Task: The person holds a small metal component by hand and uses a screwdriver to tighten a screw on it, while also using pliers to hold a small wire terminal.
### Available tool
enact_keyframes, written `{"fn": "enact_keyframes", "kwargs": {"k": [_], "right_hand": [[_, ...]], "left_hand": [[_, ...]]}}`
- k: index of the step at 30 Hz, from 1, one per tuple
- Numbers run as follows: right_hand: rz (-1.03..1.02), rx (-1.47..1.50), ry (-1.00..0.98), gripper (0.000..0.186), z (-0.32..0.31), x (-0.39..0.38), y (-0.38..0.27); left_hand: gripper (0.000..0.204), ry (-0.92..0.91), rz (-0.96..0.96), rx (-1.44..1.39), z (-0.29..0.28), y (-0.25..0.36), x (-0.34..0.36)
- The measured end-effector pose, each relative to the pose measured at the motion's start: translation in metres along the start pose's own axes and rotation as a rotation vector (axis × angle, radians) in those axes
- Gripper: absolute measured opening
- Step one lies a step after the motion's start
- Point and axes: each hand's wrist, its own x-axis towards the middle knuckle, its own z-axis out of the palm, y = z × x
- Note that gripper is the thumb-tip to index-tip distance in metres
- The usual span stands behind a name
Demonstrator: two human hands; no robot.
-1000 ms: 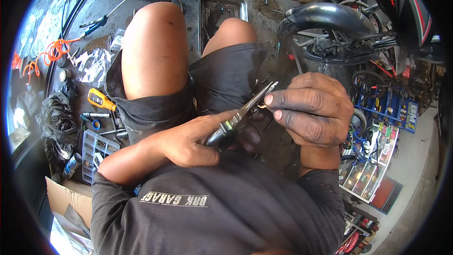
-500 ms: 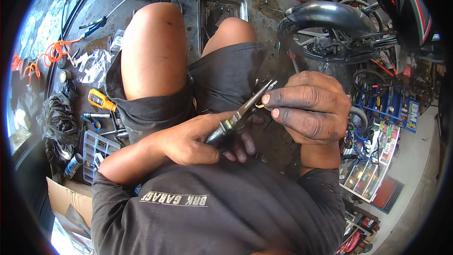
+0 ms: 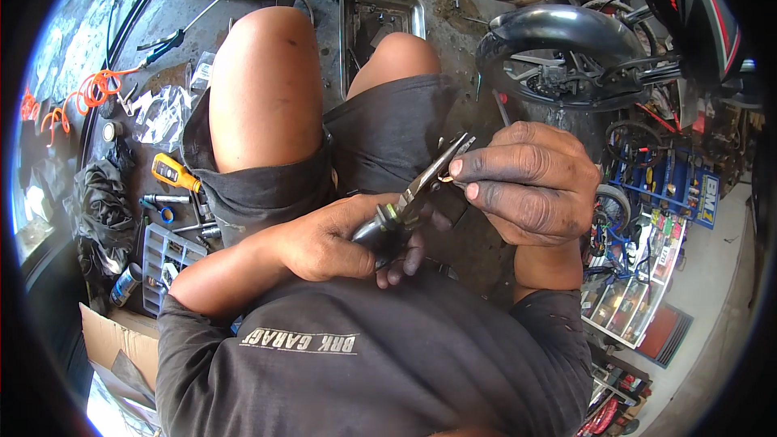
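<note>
Gripped in my left hand [image 3: 328, 243] are long-nosed pliers [image 3: 429, 176] with dark handles, their narrow jaws angled up toward the right hand. My right hand [image 3: 530, 182], its fingers blackened with grime, pinches a small metallic piece [image 3: 445, 179] right beside the jaws; its exact shape is hidden by the fingertips. Both hands are held in front of my dark shirt, over my lap between my bare knees.
Ahead lies a metal tray [image 3: 346, 24]. A motorcycle wheel [image 3: 566, 32] stands upper right, above shelving with drawers [image 3: 631, 275]. On the left are an orange coiled hose [image 3: 105, 81], yellow device [image 3: 170, 171], black cloth [image 3: 109, 218], compartment box [image 3: 154, 267] and cardboard box [image 3: 113, 336].
The fingers of my left hand under the pliers have shifted down and toward me. My right hand has moved slightly left. The pliers remain at about the same angle.
</note>
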Motion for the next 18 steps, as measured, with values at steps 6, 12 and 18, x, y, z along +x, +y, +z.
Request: {"fn": "enact_keyframes", "kwargs": {"k": [6,12,18], "right_hand": [[0.077,0.039,0.038,0.014,0.0021,-0.0037,-0.0024],[0.1,0.037,-0.006,0.015,0.0014,-0.0002,-0.0037],[0.07,0.037,-0.003,0.015,0.0014,-0.0004,-0.0027]], "left_hand": [[0.076,-0.026,-0.014,-0.113,0.0016,0.001,0.0006],[0.078,-0.014,0.013,-0.117,0.0015,0.0031,-0.0003],[0.077,-0.008,0.002,0.005,-0.0006,0.0016,0.0006]]}}
